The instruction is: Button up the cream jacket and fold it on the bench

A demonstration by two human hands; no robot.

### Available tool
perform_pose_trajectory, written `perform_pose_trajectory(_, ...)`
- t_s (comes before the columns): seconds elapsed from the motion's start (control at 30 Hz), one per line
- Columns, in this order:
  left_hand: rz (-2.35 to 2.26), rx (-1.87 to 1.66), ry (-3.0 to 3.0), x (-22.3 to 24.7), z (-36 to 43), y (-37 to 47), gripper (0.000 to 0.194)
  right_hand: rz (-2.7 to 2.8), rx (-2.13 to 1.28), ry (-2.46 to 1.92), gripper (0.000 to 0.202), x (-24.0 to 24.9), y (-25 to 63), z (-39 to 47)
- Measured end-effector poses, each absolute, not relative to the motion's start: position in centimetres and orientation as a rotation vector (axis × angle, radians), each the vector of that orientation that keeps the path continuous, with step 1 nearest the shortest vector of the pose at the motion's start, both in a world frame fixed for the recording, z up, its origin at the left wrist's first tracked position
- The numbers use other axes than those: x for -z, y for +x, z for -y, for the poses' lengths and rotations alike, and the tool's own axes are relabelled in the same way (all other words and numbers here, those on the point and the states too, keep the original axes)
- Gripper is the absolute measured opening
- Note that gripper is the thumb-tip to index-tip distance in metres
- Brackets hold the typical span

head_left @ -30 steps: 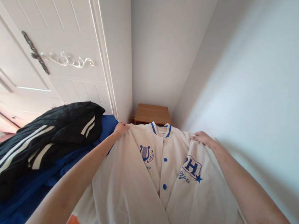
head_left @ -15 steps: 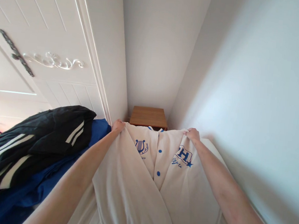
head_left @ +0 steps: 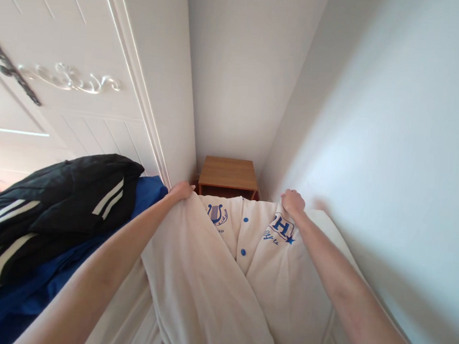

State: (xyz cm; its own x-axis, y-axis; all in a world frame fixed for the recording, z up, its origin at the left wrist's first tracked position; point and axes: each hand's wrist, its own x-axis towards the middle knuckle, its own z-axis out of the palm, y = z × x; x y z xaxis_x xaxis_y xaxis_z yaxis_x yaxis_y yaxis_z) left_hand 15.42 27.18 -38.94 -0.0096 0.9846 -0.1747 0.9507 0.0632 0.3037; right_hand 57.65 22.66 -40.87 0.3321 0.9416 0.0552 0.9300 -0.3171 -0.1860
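A cream jacket [head_left: 205, 279] with blue snap buttons, a blue lyre emblem and a blue letter H lies spread in front of me, its top edge away from me. My left hand [head_left: 182, 190] is closed on the jacket's far left corner, by the shoulder. At the far right shoulder my right hand [head_left: 293, 201] grips the cloth in the same way. One sleeve is folded diagonally across the front. The collar is tucked out of sight behind the top edge.
Black clothing with white stripes [head_left: 75, 194] lies on blue fabric [head_left: 147, 191] at the left. Beyond the jacket stands a small wooden table [head_left: 229, 173]. A white wardrobe [head_left: 112, 72] rises on the left, a pale wall [head_left: 402, 130] on the right.
Both hands still hold the jacket's shoulders. The collar edge has folded over and dropped from sight, and more of the wooden table shows. The camera view has shifted slightly.
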Motion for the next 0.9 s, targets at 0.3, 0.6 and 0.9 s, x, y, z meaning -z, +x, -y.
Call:
perform_pose_trajectory(0.3,-1.488,-0.432,2.441,36.5,-14.1,20.3,0.067,2.279,0.121,-1.455,0.048,37.3,50.1,-12.9)
perform_pose_trajectory(0.6,-1.047,-0.252,2.533,36.3,2.4,23.0,0.073,2.358,-0.042,-1.315,0.043,38.8,47.2,-1.1)
perform_pose_trajectory(0.9,-0.989,-0.394,2.497,36.9,5.2,22.4,0.066,2.36,-0.116,-1.336,0.041,36.7,46.2,1.8)
